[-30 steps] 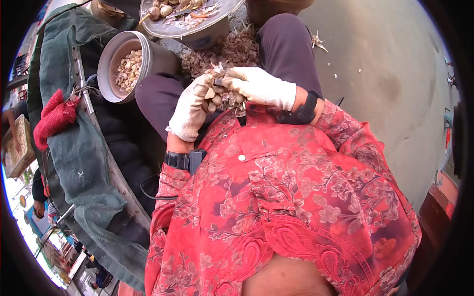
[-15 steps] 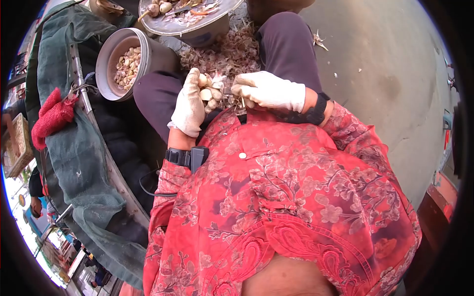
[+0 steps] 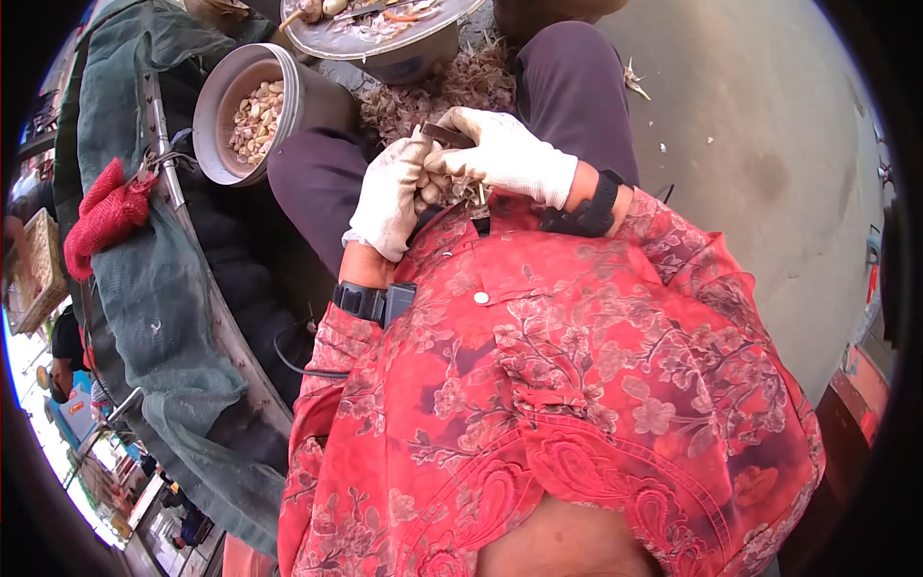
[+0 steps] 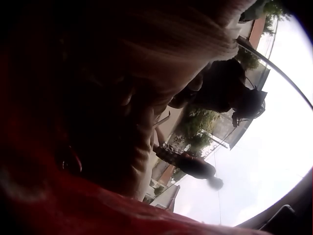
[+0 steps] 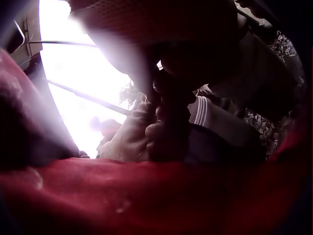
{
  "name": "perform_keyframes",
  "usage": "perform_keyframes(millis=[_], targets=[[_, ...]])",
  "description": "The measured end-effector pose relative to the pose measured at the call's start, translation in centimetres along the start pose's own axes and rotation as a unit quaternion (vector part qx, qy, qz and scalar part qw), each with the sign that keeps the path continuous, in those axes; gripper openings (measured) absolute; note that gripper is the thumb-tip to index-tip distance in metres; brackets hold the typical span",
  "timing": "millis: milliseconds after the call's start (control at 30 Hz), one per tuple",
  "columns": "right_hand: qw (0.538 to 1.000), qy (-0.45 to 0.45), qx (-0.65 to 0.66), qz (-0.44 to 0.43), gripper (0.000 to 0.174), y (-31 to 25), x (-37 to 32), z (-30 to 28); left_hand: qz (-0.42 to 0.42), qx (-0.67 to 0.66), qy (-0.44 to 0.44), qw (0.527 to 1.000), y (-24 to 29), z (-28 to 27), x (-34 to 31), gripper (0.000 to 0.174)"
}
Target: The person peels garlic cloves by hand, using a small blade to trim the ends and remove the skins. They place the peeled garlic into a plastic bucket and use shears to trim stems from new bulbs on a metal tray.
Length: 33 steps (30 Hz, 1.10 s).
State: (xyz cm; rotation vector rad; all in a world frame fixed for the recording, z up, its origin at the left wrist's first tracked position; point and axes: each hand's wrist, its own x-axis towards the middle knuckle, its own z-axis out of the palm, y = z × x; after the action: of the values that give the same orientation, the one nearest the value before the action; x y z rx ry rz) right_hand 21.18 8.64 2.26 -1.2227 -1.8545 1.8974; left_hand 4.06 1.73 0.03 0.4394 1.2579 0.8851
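Observation:
Both hands wear white gloves and meet in front of the lap. My left hand point(image 3: 385, 197) cups several garlic cloves point(image 3: 430, 188) in its curled fingers, with dry papery skin among them. My right hand point(image 3: 511, 157) grips a small dark knife point(image 3: 449, 135), its flat blade crossing toward the left fingertips. Loose skins and stalk bits hang under the right fingers. In the left wrist view the gloved left hand point(image 4: 142, 98) is mostly in shadow. The right wrist view is dark too, with the left glove point(image 5: 129, 134) beside rounded clove shapes.
A nested white bucket point(image 3: 207, 144) holds peeled cloves at the left. Ahead, a lidded tub point(image 3: 385, 56) carries garlic bulbs and scraps. Garlic skins point(image 3: 452, 91) are heaped between the knees. Green netting point(image 3: 163, 317) over a rail runs along the left, with a red mesh bag point(image 3: 106, 221).
The hands drew apart half a second ago, showing cloves in the left palm, and are together again now. The right hand has risen, bringing the dark blade up to the left fingertips.

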Motion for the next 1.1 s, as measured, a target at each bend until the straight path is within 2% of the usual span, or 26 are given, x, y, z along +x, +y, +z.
perform_keyframes(millis=[100, 167, 233, 333, 567, 633, 667, 733, 767, 833, 867, 933, 1067, 1100], targets=[[0.999, 0.003, 0.037, 0.012, 0.041, 0.4, 0.2, 0.0, 0.028, 0.025, 0.008, 0.999, 0.1, 0.1, -0.1, 0.029], [0.998, -0.001, 0.059, 0.016, 0.041, 0.8, 0.4, -0.1, 0.028, 0.036, -0.020, 0.999, 0.6, 0.0, -0.5, 0.026], [0.999, 0.034, -0.002, -0.027, 0.040, 1.0, 0.4, -0.1, 0.041, 0.024, -0.039, 0.998, 0.3, -0.5, -0.5, 0.025], [0.999, 0.038, -0.004, -0.025, 0.040, 0.9, 0.3, -0.3, 0.060, 0.013, -0.049, 0.997, 0.4, -0.4, -0.5, 0.025], [0.994, 0.073, -0.049, -0.067, 0.040, 1.7, 0.8, 0.2, 0.056, 0.070, -0.009, 0.996, 0.4, 0.3, -0.7, 0.025], [0.999, 0.031, 0.015, 0.016, 0.041, 1.1, 0.6, 0.1, 0.061, 0.077, 0.000, 0.995, 0.3, 0.3, -0.6, 0.025], [0.999, 0.031, 0.015, 0.017, 0.041, 1.4, 0.6, 0.2, 0.058, 0.076, 0.000, 0.995, 0.2, 0.3, -0.4, 0.024], [0.997, 0.036, 0.068, 0.000, 0.041, 2.6, 1.1, 0.6, 0.055, 0.076, 0.002, 0.996, 0.5, 0.5, -0.5, 0.024], [0.997, 0.035, 0.068, -0.001, 0.041, 3.1, 1.3, 0.8, 0.048, 0.088, 0.014, 0.995, 0.7, 0.8, -0.6, 0.023], [0.994, 0.070, 0.033, -0.075, 0.042, 3.7, 1.5, 0.9, 0.040, 0.100, 0.024, 0.994, 0.7, 1.0, -0.6, 0.022], [0.994, 0.071, 0.032, -0.074, 0.042, 3.9, 1.5, 0.8, 0.049, 0.107, 0.017, 0.993, 0.4, 0.7, -0.4, 0.021], [0.990, 0.007, 0.139, -0.018, 0.036, 3.9, 1.5, 0.9, 0.056, 0.114, 0.012, 0.992, 0.3, 0.3, -0.3, 0.020], [0.987, -0.006, 0.161, -0.006, 0.028, 3.4, 1.3, 0.8, 0.029, 0.047, -0.039, 0.998, 0.2, -0.6, -0.1, 0.019], [0.981, -0.033, 0.188, 0.031, 0.025, 2.2, 0.7, 0.3, 0.026, 0.027, -0.068, 0.997, 0.2, -0.8, -0.1, 0.020]])
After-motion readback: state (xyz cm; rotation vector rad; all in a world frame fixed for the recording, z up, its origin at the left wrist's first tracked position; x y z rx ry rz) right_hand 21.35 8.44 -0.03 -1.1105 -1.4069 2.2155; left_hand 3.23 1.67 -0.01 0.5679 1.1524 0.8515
